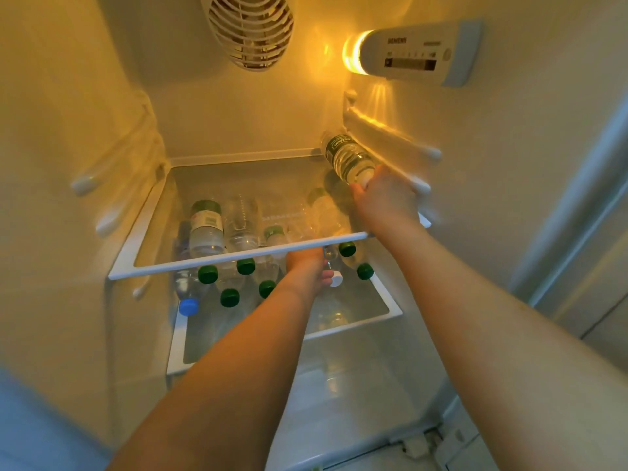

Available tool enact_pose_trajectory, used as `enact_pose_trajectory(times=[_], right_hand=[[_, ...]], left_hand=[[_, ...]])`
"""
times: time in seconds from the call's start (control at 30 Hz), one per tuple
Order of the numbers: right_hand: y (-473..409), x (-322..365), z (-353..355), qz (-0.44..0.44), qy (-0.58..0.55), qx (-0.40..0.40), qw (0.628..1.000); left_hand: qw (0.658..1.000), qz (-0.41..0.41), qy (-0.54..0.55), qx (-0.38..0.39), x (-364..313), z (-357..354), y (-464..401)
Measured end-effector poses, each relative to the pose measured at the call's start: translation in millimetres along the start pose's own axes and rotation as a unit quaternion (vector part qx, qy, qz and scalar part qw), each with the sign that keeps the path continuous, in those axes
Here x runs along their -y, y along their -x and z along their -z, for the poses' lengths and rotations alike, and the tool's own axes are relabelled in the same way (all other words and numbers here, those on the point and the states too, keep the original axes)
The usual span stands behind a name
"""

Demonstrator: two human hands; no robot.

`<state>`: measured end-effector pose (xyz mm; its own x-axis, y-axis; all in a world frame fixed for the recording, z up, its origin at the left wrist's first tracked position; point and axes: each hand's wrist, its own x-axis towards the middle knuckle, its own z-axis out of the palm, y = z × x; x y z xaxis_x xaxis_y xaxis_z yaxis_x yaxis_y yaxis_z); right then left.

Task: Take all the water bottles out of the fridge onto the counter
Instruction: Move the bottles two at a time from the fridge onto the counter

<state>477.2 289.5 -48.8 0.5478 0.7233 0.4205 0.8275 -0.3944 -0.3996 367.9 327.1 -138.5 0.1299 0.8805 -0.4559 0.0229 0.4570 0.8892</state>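
I look into an open fridge. My right hand [384, 195] grips the cap end of a clear water bottle [346, 158] with a dark green label, held tilted above the upper glass shelf [217, 261]. My left hand [307, 270] reaches under that shelf and curls around the neck of a white-capped bottle [336, 278] on the lower shelf [390, 309]. Several green-capped bottles [208, 273] and one blue-capped bottle [188, 305] lie on the lower shelf, partly seen through the glass.
A fan vent [251, 28] sits in the back wall, and a lit control panel [414, 52] on the right wall. Shelf rails [421, 153] run along both side walls. The fridge door edge [577, 198] is at the right.
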Motion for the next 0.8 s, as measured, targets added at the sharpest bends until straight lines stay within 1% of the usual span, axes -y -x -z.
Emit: enact_pose_trajectory(times=[0.1,0.27,0.4,0.57,0.7,0.8], right_hand=[[0,0,-1,-0.012,-0.005,-0.008,1.0],[0,1,1,-0.037,-0.031,-0.003,0.999],[1,4,3,-0.041,-0.011,0.001,0.999],[5,6,4,-0.029,0.006,0.018,0.999],[15,12,12,-0.041,-0.024,-0.014,0.999],[32,15,19,-0.065,-0.072,-0.043,0.994]], left_hand=[[1.0,-0.007,-0.007,-0.026,3,-6,0],[0.999,-0.036,-0.02,-0.028,18,-7,2],[0.996,-0.057,-0.047,-0.056,30,-4,11],[0.986,-0.105,-0.094,-0.093,51,0,33],[0.993,-0.097,-0.01,-0.073,62,9,47],[0.989,-0.087,0.102,-0.058,58,19,60]])
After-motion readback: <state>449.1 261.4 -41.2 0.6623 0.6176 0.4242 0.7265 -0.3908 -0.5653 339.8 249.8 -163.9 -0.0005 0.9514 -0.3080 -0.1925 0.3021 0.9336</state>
